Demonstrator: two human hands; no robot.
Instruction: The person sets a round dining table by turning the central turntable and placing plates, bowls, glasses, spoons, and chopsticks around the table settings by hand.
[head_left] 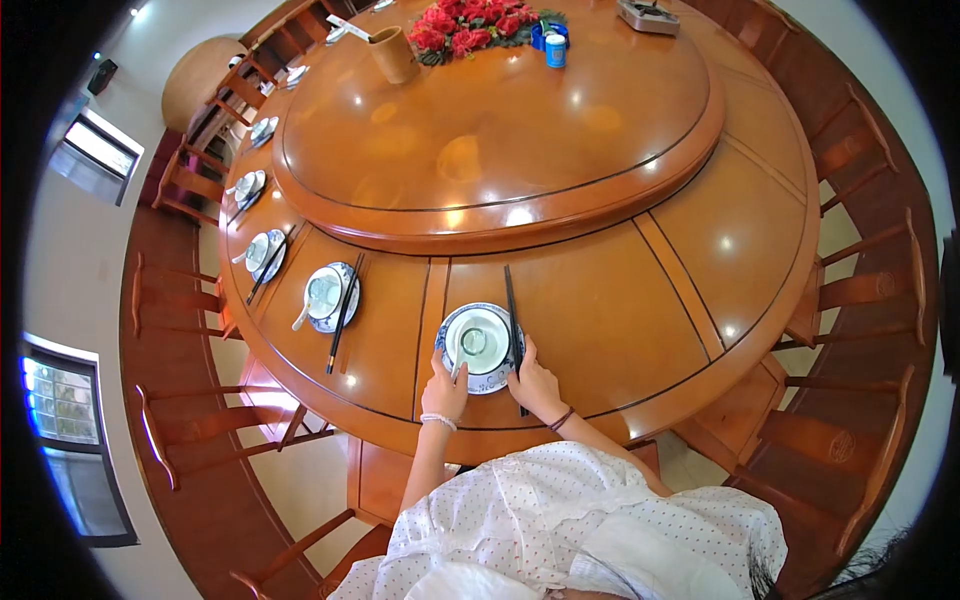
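Observation:
In front of me on the table is a blue-and-white plate (490, 382) with a white bowl (497, 335) on it and a small clear glass (474, 342) inside the bowl. My left hand (445, 392) is closed on the plate's left rim, its thumb by the handle of a white spoon (459, 370). My right hand (537, 388) is at the plate's right edge, thumb and fingers closed around dark chopsticks (511, 305) that run along that side. Part of the chopsticks is hidden by the hand.
Similar place settings (326, 296) with chopsticks line the left side of the round wooden table (600, 300). A raised turntable (540, 140) bears red flowers (465, 28), a wooden holder (393, 55), a blue-and-white container (555, 52) and a portable stove (648, 16). Wooden chairs (850, 290) surround it.

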